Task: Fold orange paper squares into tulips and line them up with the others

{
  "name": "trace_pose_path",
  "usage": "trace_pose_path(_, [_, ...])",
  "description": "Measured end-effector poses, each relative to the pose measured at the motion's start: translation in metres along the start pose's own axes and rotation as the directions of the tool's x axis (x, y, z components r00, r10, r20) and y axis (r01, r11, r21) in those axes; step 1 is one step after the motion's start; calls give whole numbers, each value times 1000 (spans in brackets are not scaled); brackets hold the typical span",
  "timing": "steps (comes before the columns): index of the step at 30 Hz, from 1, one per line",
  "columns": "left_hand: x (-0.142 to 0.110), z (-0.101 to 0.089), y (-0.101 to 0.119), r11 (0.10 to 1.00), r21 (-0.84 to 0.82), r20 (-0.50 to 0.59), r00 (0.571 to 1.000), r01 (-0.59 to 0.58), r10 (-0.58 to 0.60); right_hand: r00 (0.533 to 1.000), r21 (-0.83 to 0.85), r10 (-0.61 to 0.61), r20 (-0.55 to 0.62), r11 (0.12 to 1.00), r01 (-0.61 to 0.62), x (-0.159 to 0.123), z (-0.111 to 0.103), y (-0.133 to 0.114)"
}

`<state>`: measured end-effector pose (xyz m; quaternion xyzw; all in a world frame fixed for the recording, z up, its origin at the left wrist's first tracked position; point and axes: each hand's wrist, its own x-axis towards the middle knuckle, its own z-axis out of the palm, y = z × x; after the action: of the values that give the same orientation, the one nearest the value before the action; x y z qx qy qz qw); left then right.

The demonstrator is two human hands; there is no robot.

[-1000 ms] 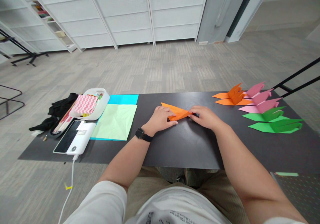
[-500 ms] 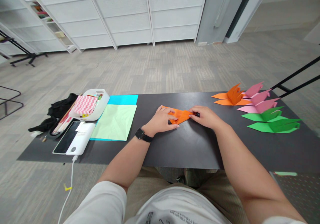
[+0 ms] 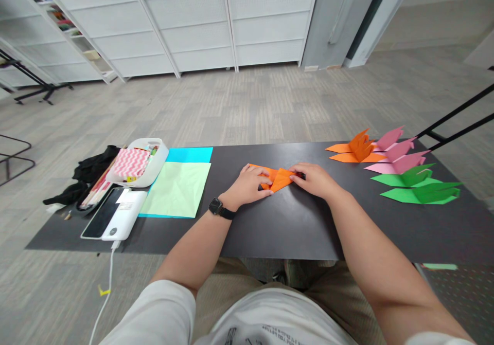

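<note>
A folded piece of orange origami paper lies on the dark table between my two hands. My left hand, with a black watch on its wrist, has its fingers closed on the paper's left part. At the right tip of the paper, my right hand pinches the edge between thumb and fingers. One flap slants across the middle of the paper. Parts of the paper are hidden beneath my left fingers.
Folded paper birds in orange, pink and green stand at the right. Pale green sheets lie over blue paper at left, beside a white box, a power bank, a phone and black cloth.
The flap on the orange paper now lies further over, with a clear slanted edge across the middle. Both hands keep nearly the same places, the right one shifting slightly left.
</note>
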<state>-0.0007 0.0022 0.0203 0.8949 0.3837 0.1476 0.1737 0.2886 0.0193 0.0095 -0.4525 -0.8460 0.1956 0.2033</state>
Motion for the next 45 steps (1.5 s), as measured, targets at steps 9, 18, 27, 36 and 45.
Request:
trace_pose_path(9, [1,4,-4,1000,11,-7,1000,8,-8,997,-9,56,-43,998,-57,1,11,7])
trace_pose_path(18, [1,3,-1,1000,19,-11,1000,4,-4,992,-7,102,-69,995,-103,3,18,9])
trace_pose_path(27, [0,4,-2,998,55,11,1000,8,-8,984,-23,141,-109,989,-144,3,24,8])
trace_pose_path(36, [0,8,6,996,82,12,999,40,-41,982,-84,100,-160,990,-114,4,25,11])
trace_pose_path(45, [3,10,16,986,136,-19,996,92,-90,962,-221,153,-226,954,-203,10,25,3])
